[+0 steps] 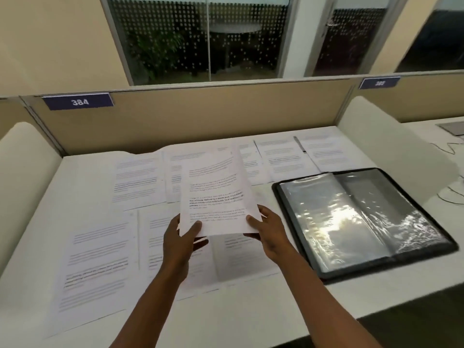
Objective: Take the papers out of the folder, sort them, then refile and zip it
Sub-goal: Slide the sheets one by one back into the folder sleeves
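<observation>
Item one, the sheet (217, 189): white, printed in blurred paragraphs with a few bold lines, held above the middle of the desk (251, 312) and tilted away from us; whether it is one leaf or several we cannot tell. We grip its near edge with both hands: our left hand (179, 237) pinches the near left corner, thumb on top and fingers under, and our right hand (267, 231) pinches the near right corner the same way. Item two, the loose papers (100, 259): printed pages lying flat in two rows, a far row (140, 177) running along the beige partition (200, 116) and a near row under our forearms, sheets side by side or overlapping slightly. Item three, the folder (361, 219): black, zip-edged, lying open flat to the right of the papers, showing glossy clear sleeves that catch the light; we see no page in the sleeves facing up. A dark pen (300, 144) lies between two far sheets. Margins: bare desk shows along the near edge in front of the folder, and in a strip between folder and papers. White rounded dividers (376, 136) close both sides; a label (79, 101) reading 384 sits on the partition.
</observation>
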The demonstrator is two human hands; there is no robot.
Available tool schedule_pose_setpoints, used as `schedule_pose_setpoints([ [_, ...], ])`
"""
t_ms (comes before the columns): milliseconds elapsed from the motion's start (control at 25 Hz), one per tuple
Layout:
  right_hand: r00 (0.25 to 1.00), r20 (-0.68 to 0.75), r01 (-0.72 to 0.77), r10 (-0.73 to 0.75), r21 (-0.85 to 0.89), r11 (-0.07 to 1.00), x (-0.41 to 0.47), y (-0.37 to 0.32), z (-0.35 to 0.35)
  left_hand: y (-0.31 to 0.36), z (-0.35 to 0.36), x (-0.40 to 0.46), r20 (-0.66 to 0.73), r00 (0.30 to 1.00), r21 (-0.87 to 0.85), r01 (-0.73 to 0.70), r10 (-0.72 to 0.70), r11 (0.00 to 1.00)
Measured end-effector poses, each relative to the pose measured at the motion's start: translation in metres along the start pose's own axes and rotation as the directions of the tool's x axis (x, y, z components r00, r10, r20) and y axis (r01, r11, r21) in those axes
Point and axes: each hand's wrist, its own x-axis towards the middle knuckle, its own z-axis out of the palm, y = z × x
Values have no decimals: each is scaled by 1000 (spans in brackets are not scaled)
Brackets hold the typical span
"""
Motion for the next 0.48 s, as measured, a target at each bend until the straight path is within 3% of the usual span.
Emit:
schedule_pose_setpoints([
  [160,1000,-12,-18,17,-42,999,-16,2,-75,-27,49,-29,97,994,-12,55,-54,998],
  [320,996,-79,14,-37,-266,964,-19,9,-145,-64,87,-42,47,998,64,28,-31,998],
  [400,966,-174,83,-190,-489,868,-20,13,-179,-85,98,-43,-6,1000,122,3,-3,992],
  [480,919,-156,146,-363,-721,678,-19,22,-211,-103,103,-47,-63,998,192,-7,20,981],
])
